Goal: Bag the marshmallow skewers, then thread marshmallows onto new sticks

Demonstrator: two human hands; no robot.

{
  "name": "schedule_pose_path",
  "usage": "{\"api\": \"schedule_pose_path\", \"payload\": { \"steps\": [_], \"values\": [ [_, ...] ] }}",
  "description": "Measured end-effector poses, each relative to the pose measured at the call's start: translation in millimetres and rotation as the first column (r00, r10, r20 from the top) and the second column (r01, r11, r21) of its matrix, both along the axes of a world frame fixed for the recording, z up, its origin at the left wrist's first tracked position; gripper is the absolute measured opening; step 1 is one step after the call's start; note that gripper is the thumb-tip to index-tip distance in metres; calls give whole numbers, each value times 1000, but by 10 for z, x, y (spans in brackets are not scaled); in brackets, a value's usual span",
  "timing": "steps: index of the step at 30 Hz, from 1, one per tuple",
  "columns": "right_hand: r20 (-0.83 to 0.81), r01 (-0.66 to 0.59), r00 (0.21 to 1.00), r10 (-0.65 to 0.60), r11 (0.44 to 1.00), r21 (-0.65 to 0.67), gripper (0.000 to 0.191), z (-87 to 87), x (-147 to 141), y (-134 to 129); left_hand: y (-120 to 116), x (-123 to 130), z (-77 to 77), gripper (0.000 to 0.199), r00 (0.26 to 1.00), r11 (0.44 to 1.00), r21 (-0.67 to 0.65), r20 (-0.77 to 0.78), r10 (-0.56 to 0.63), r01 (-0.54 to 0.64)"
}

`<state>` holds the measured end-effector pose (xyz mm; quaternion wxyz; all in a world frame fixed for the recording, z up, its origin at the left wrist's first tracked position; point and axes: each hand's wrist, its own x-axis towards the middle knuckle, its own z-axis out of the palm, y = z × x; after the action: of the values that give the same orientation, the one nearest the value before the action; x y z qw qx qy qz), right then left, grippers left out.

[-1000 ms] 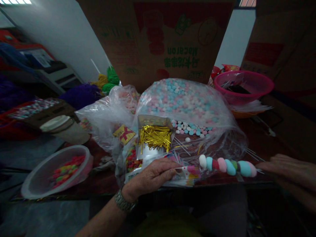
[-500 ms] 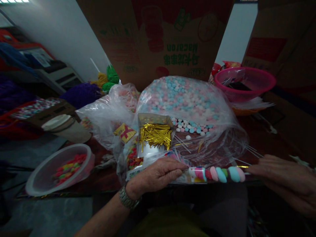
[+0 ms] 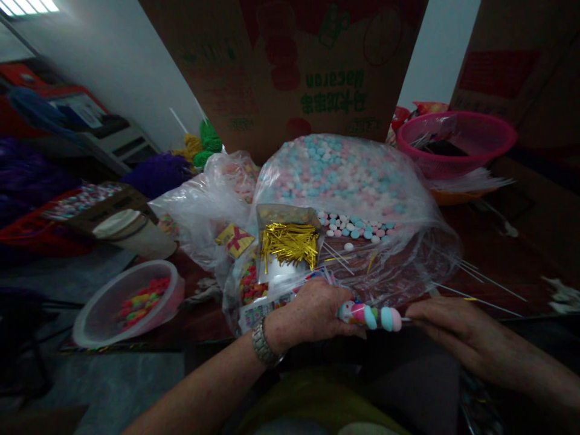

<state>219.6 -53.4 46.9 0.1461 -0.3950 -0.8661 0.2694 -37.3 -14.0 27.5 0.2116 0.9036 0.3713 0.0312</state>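
Observation:
A marshmallow skewer in pink, blue and green lies crosswise between my hands at the table's front edge. My left hand, with a metal watch on its wrist, is closed around its left end. A printed plastic wrapper shows at that end, partly covered by the fingers. My right hand pinches the thin white stick at the skewer's right end. Just behind the left hand stands a small box of gold twist ties. Loose white sticks lie beyond my right hand.
A large clear bag of pastel candies fills the middle, before an upright carton. A translucent bowl with colourful candies stands left, near a white cup. A pink basket is at back right.
My right hand has moved left with the skewer. My left hand has closed further around the wrapped end, and less of the skewer shows. The view has shifted slightly.

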Motion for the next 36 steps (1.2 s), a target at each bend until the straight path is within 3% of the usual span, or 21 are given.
{"api": "schedule_pose_path", "payload": {
  "steps": [4, 6, 9, 13, 16, 20, 25, 29, 33, 36],
  "values": [
    [23, -31, 999, 33, 995, -94, 26, 60, 14, 8, 15, 4, 152, 39, 999, 993, -113, -27, -30, 27],
    [28, -42, 998, 48, 983, -181, 27, 94, 35, 2, 6, -14, 177, 37, 999, 994, -106, -38, -16, 12],
    [14, -33, 999, 39, 958, -286, 30, 116, 48, -8, -23, -34, 116, 40, 997, 992, 113, -52, 62, -56],
    [-28, -14, 1000, 5, 936, -351, 32, 82, 57, -11, -64, -29, -23, 39, 991, 919, 384, -50, 120, -92],
    [-55, 1, 998, -16, 963, -269, 27, 23, 61, -13, -87, -7, -59, 34, 997, 906, 423, -56, 51, -23],
    [-65, 47, 997, -46, 999, 5, 23, -61, 0, -22, -82, 41, -34, 34, 995, 916, 402, -87, 40, -2],
    [10, -28, 1000, 26, 950, 310, 25, -22, -51, 25, -12, 33, 52, 53, 987, 980, 181, -120, 105, -82],
    [85, -91, 994, 66, 941, 325, 25, 49, -18, 64, 15, -25, 134, 63, 990, 996, 32, -112, 83, -80],
    [32, -117, 993, 113, 947, 300, 24, -64, -79, 31, 6, 3, 107, 54, 991, 994, 108, -127, 27, -14],
    [1, -39, 999, 40, 955, 293, 24, -188, -151, 2, 10, 47, 84, 49, 991, 989, 150, -130, 29, -9]
  ]
}}
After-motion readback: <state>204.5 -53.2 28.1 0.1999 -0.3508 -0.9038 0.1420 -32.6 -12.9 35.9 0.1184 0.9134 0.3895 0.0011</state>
